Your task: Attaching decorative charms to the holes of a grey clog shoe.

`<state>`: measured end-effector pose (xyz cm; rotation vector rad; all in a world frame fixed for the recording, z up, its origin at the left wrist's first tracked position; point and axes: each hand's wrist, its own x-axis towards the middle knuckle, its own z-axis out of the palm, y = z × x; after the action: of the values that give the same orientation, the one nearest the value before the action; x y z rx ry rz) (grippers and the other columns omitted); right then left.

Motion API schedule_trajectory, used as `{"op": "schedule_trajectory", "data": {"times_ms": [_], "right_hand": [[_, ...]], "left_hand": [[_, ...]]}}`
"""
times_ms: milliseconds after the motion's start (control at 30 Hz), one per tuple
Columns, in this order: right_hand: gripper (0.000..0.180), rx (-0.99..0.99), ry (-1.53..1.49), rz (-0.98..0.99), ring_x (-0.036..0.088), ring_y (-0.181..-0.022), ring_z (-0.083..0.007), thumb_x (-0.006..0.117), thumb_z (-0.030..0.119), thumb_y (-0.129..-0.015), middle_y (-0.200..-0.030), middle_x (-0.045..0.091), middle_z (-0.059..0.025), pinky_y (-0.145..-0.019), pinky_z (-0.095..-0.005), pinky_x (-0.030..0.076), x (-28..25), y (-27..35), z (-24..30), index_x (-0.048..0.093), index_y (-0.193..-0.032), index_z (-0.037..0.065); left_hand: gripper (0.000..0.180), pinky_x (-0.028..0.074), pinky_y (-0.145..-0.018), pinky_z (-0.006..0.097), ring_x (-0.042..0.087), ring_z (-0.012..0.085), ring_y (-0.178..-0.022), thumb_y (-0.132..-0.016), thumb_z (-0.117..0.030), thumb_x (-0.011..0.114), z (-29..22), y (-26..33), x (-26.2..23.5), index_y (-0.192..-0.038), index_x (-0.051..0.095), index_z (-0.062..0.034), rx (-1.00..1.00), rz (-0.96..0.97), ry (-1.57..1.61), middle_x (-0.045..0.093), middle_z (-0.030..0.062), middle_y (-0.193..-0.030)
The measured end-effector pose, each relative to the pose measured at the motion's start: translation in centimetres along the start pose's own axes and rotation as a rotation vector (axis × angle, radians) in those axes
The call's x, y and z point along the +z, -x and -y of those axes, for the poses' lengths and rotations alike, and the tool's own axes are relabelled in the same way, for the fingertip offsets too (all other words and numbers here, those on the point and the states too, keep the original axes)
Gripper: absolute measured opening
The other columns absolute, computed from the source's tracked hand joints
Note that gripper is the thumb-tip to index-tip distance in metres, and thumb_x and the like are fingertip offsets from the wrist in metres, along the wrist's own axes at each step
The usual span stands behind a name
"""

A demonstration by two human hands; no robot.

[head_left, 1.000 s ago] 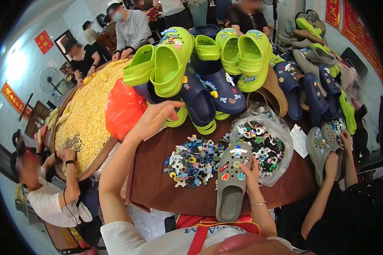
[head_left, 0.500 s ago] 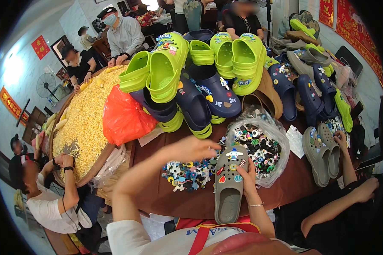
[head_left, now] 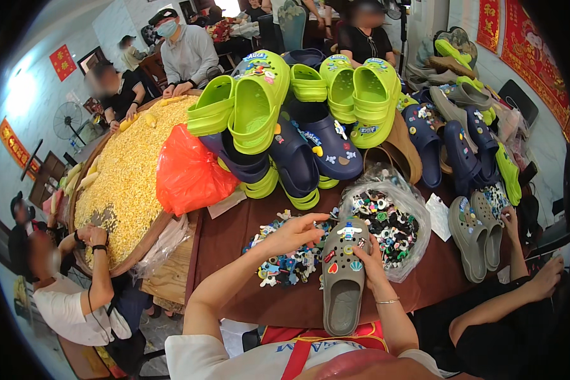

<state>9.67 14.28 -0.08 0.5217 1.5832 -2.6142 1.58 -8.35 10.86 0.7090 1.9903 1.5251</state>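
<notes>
Right hand point(head_left: 368, 258) grips grey clog point(head_left: 343, 278) by its side on the worktop point(head_left: 234, 247). Left hand point(head_left: 296, 233), just left of it, fingers curled, seemingly pinching a charm over the charm pile point(head_left: 285, 259).

Left hand point(head_left: 291, 233) pinching, apparently; right hand point(head_left: 368, 258) curled shut.

Grey clog point(head_left: 342, 285), multicoloured charms point(head_left: 289, 261)
</notes>
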Motion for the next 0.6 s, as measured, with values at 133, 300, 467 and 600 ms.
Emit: {"op": "schedule_trajectory", "data": {"times_ms": [133, 300, 467, 600], "right_hand": [[0.078, 0.014, -0.093, 0.036, 0.051, -0.111, -0.0252, 0.066, 0.004, -0.079, -0.129, 0.044, -0.0158, -0.089, -0.0367, 0.047, -0.7, -0.4, -0.1, 0.019, -0.141, 0.004], [0.069, -0.026, -0.187, 0.083, 0.052, -0.111, -0.0248, 0.061, 0.001, -0.081, -0.126, 0.047, -0.0138, -0.09, -0.0376, 0.048, -0.7, 1.2, 0.7, 0.025, -0.139, 0.005], [0.051, -0.008, -0.285, 0.146, 0.059, -0.101, -0.0216, 0.056, 0.01, -0.087, -0.118, 0.055, -0.0105, -0.083, -0.0347, 0.052, -0.3, 1.7, 1.1, 0.035, -0.134, 0.009], [0.05, -0.035, -0.296, 0.119, 0.06, -0.101, -0.0219, 0.057, 0.012, -0.087, -0.117, 0.055, -0.0105, -0.082, -0.0346, 0.053, -0.2, 1.5, 0.9, 0.036, -0.132, 0.01]], "left_hand": [[0.044, 0.047, -0.066, 0.024, 0.056, 0.0077, -0.077, -0.094, -0.02, 0.053, 2.2, 0.3, 1.1, -0.135, 0.042, -0.01, -0.002, 0.076, -0.01, 0.059, 0.0023, -0.089], [0.049, 0.044, -0.086, 0.031, 0.053, 0.0167, -0.102, -0.092, -0.022, 0.056, 5.0, 2.0, 4.4, -0.136, 0.04, -0.0072, 0.058, -0.013, -0.283, 0.055, 0.0104, -0.114], [0.076, 0.011, -0.113, 0.036, 0.012, 0.0296, -0.139, -0.092, -0.036, 0.052, 7.0, 4.5, 8.9, -0.145, 0.01, -0.0023, 0.156, -0.134, -0.024, 0.012, 0.0215, -0.149], [0.077, 0.01, -0.112, 0.034, 0.009, 0.0264, -0.14, -0.095, -0.032, 0.05, 5.8, 5.7, 10.7, -0.146, 0.002, -0.0016, 0.087, -0.148, 0.248, 0.007, 0.0191, -0.151]]}}
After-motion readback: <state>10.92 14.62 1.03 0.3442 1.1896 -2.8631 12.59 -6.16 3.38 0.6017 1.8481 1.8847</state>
